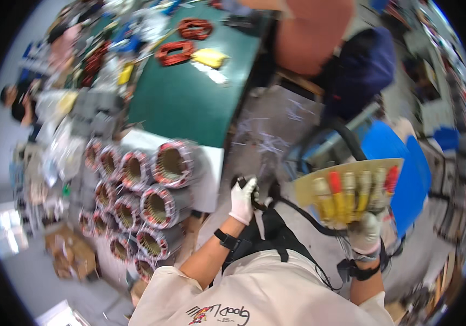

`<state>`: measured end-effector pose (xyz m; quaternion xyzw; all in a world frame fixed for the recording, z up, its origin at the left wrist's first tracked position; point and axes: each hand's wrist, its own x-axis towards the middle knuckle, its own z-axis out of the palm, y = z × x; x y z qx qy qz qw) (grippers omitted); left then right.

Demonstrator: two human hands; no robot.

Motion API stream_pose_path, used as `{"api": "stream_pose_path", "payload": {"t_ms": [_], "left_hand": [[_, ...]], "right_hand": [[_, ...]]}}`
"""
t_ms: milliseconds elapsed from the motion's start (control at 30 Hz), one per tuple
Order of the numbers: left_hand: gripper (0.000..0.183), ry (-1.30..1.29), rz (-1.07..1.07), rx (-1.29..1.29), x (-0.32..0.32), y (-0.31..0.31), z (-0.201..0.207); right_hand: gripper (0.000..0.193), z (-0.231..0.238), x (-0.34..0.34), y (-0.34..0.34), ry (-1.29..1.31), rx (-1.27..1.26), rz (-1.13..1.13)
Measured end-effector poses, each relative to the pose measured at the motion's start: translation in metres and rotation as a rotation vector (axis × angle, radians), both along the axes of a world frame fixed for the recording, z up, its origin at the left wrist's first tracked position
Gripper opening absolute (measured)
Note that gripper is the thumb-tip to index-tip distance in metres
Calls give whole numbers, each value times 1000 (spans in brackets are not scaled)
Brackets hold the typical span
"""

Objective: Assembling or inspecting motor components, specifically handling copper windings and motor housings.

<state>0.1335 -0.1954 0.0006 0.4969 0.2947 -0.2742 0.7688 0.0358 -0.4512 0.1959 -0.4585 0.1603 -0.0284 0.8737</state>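
Workshop floor below, grey and littered with pale scraps, and over to the left a green table (189, 103) carrying orange wire coils (176, 52) and a yellow packet (209, 57). Stacked beside it sits a pile of motor cores (135, 212), grey shells with copper windings showing at the open ends, lying on their sides in rows. Another person in an orange top and dark trousers stands at the top of the head view, near a blue seat (401, 174).

Now the hands, both in white gloves. The left hand (242, 200) is out in front, fingers wrapped around a small black object (239, 180); what exactly it is I cannot tell through the blur. A black cable (303, 217) runs from there across to the right. The right hand (366, 228) is raised and clamped on the lower edge of a cream-coloured board (352, 187), which carries a row of yellow and red cylinders held upright, just right of centre.

Risks, as I judge them: the board is pinched by one edge only, so a jolt could tip it and spill the cylinders. That cable hangs slack between the hands and could snag on the apron straps. And the stacked cores look ready to roll if bumped.
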Motion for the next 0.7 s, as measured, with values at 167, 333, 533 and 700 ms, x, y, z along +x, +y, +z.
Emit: {"api": "stream_pose_path", "payload": {"t_ms": [167,333,533,700], "left_hand": [[14,-61,375,77,2,59,-11],[17,-53,454,-35,27,107,-16],[43,-529,-44,983,11,114,64],[54,-952,-146,1363,64,139,101]], "right_hand": [[95,13,40,21,20,-23,14],[98,12,57,37,85,-126,269],[84,18,80,47,98,-276,318],[71,20,99,61,56,-409,377]]}}
